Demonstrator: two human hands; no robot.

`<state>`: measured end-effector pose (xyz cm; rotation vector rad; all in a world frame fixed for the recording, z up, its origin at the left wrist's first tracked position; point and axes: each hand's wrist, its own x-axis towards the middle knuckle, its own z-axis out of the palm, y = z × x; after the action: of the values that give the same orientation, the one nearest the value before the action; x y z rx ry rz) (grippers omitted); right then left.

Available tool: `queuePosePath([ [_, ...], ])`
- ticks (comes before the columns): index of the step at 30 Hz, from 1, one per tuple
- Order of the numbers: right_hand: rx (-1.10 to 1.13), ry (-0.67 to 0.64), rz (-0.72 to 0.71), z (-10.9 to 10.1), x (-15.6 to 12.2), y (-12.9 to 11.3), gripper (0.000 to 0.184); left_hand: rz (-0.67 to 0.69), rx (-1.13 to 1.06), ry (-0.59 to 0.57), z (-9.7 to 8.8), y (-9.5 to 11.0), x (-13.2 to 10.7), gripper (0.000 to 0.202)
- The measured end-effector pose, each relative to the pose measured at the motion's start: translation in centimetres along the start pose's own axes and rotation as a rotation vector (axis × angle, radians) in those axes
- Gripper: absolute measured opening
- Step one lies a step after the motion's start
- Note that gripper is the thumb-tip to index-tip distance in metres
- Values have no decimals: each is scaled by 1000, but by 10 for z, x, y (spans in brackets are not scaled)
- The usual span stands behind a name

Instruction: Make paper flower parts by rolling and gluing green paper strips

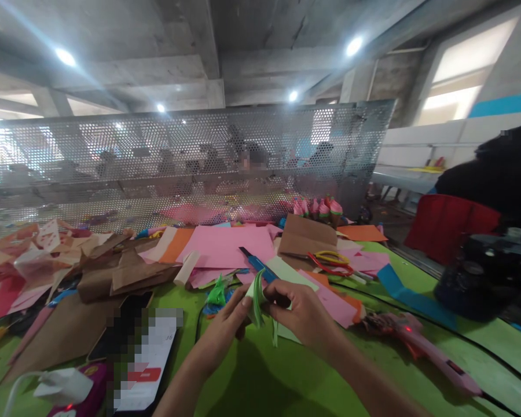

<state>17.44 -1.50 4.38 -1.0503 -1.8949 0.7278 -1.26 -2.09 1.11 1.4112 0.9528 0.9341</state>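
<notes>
My left hand (231, 315) pinches a small sheaf of light green paper pieces (256, 298), curved and fanned at the edges, between thumb and fingers. My right hand (301, 310) is closed at the sheaf's right side, with its fingers curled at the paper; a thin green strip hangs below them. A blue utility knife (260, 266) points up and left, its lower end meeting my right fingers. Whether they grip it or it lies behind them, I cannot tell. Beneath the right hand lies a pale green sheet (293, 271).
Pink sheets (226, 246) and brown paper (306, 237) cover the table's back. A pink glue gun (434, 353) with a red light rests at right, its cable crossing the green table. A phone (150, 359) and charger (65, 387) are at left. Yellow-and-red handled scissors (332, 259) lie behind.
</notes>
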Motion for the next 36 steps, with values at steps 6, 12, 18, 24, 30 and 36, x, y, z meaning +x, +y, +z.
queuePosePath([
  [6, -10, -1, -11, -3, 1, -3, 6, 39, -51, -10, 0, 2, 0, 61],
  [12, -40, -15, -16, -2, 1, -6, 9, -17, -22, 22, 2, 0, 0, 54],
  [18, -87, -32, -19, -5, 0, -8, 9, 3, -3, 28, 0, -3, -1, 54],
  [24, -109, -23, -39, -9, 0, -9, 10, -57, -13, 108, -2, -1, 0, 58],
  [30, -125, -26, -34, -10, 0, -9, 10, 5, -67, 9, -1, 3, 2, 54],
  [36, -133, -15, -37, -8, 0, -8, 12, -10, -50, -3, -1, 1, 2, 55],
])
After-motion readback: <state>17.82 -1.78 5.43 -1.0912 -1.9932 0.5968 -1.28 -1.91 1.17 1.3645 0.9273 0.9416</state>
